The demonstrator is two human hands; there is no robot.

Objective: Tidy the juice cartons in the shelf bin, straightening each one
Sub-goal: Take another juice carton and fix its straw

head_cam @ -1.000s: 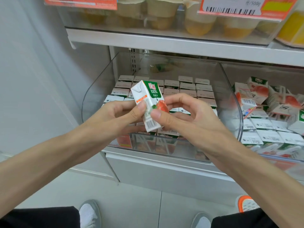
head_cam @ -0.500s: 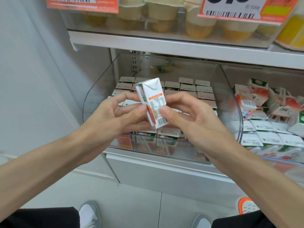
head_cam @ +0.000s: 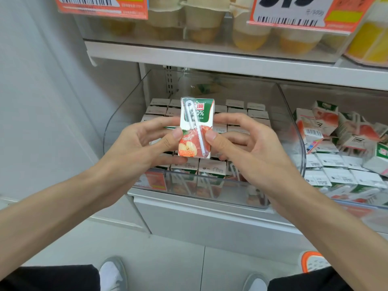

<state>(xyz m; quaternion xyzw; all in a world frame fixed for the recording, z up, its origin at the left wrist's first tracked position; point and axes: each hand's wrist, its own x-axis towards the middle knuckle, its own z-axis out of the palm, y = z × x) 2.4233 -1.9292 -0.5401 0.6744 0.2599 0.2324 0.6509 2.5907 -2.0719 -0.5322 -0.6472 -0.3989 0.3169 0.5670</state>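
As cartons (head_cam: pixel 212 168) pack the bin (head_cam: pixel 130 114), both hands (head_cam: pixel 138 150) (head_cam: pixel 249 152) pinch one juice carton (head_cam: pixel 196 127).

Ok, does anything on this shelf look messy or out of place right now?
Yes. In the right-hand bin, several loose cartons lie tilted and piled on the upright ones. The rows in the left bin look neat. The left hand and right hand hold one carton upright.

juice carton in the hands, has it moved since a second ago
Yes: the juice carton has turned straw-side out and upright, staying over the clear bin.
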